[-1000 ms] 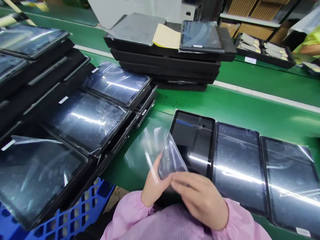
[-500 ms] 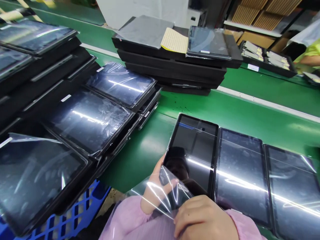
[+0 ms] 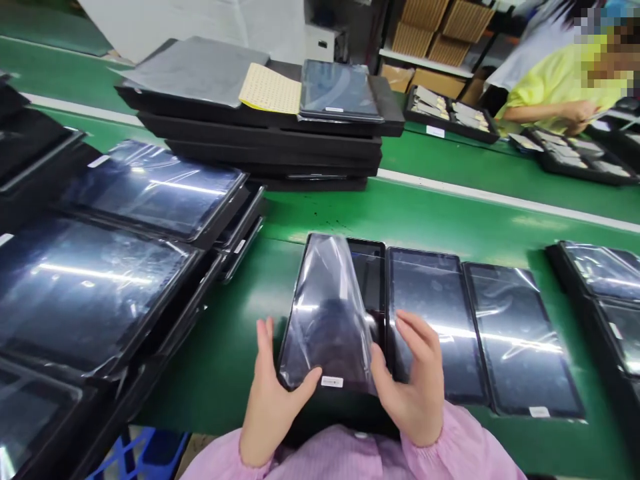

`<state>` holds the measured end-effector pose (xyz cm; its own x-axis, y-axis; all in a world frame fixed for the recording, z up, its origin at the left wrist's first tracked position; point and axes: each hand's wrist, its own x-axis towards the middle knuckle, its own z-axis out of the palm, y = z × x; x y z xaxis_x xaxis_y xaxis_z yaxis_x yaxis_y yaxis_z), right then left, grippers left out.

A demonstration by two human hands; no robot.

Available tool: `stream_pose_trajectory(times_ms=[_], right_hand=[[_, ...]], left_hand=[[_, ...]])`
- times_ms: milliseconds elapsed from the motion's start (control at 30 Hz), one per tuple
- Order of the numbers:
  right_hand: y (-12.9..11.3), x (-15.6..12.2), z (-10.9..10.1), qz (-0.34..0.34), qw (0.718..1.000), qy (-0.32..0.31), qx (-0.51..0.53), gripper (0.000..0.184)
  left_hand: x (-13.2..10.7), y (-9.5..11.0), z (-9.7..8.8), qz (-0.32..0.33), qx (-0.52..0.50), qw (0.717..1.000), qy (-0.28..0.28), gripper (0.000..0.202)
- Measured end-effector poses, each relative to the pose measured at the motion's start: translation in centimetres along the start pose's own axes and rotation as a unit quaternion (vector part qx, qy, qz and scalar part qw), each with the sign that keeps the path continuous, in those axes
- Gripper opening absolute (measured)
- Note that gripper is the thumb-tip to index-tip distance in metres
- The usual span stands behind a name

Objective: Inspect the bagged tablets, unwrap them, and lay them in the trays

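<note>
A tablet-like screen panel (image 3: 369, 267) lies on the green work surface in front of me. A clear protective film (image 3: 325, 313) lies skewed over it, leaving the screen's upper right bare. My left hand (image 3: 275, 393) is spread at the lower left corner, its thumb on the film beside a small white label (image 3: 332, 381). At the right edge of the film is the thumb of my right hand (image 3: 415, 383); its other fingers are raised and apart. Two more screen panels, one in the middle (image 3: 430, 307) and one at the right (image 3: 515, 327), lie alongside in a row.
Stacked black trays with film-covered screens (image 3: 95, 287) stand at the left. Another tray stack (image 3: 270, 143) sits behind, bearing a yellow dotted sheet (image 3: 270, 87). More screens (image 3: 605, 267) are at the right edge. A co-worker in yellow (image 3: 545, 83) handles something beside parts trays (image 3: 450, 117).
The film has gone from being held bunched near my body to lying over the screen. Both hands have opened. The view has shifted to the right.
</note>
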<state>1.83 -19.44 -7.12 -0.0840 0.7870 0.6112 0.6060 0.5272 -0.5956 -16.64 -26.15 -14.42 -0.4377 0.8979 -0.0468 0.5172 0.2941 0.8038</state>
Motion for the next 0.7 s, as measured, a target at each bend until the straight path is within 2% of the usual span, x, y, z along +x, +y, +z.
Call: stream_pose_trajectory(times_ms=[33,67,167,233,333,467,567,700], right_hand=[[0.3,-0.1,-0.1,-0.026,0.999,0.001,-0.023,0.044],[0.6,-0.3,-0.3,-0.062,0.997,-0.026,-0.029,0.041],[1.4,-0.6,-0.7,-0.147,0.974,-0.175,-0.009,0.031],[1.8,-0.8,-1.0,-0.157,0.958,-0.239,-0.01,0.028],[2.4,-1.1,-1.8,-0.155,0.949,-0.276,-0.013,0.025],[3.0,-1.7,-3.6,-0.15,0.945,-0.291,0.003,0.026],[3.3,-2.4,-4.4,-0.137,0.951,-0.275,0.033,0.025],[3.3,-3.3,-4.5,-0.123,0.956,-0.259,0.058,0.023]], left_hand=[[0.0,0.2,-0.2,0.042,0.04,0.998,0.011,0.104],[0.1,0.4,-0.3,0.088,0.083,0.993,0.019,0.098],[0.4,2.0,-0.7,0.233,0.197,0.952,0.012,0.076],[0.8,3.5,-0.6,0.32,0.242,0.916,-0.02,0.065],[2.3,5.3,-0.1,0.402,0.269,0.873,-0.065,0.051],[6.1,7.5,0.5,0.393,0.293,0.862,-0.132,0.049],[9.8,10.2,1.5,0.339,0.335,0.856,-0.2,0.049],[13.8,14.8,3.9,0.258,0.4,0.848,-0.231,0.052]])
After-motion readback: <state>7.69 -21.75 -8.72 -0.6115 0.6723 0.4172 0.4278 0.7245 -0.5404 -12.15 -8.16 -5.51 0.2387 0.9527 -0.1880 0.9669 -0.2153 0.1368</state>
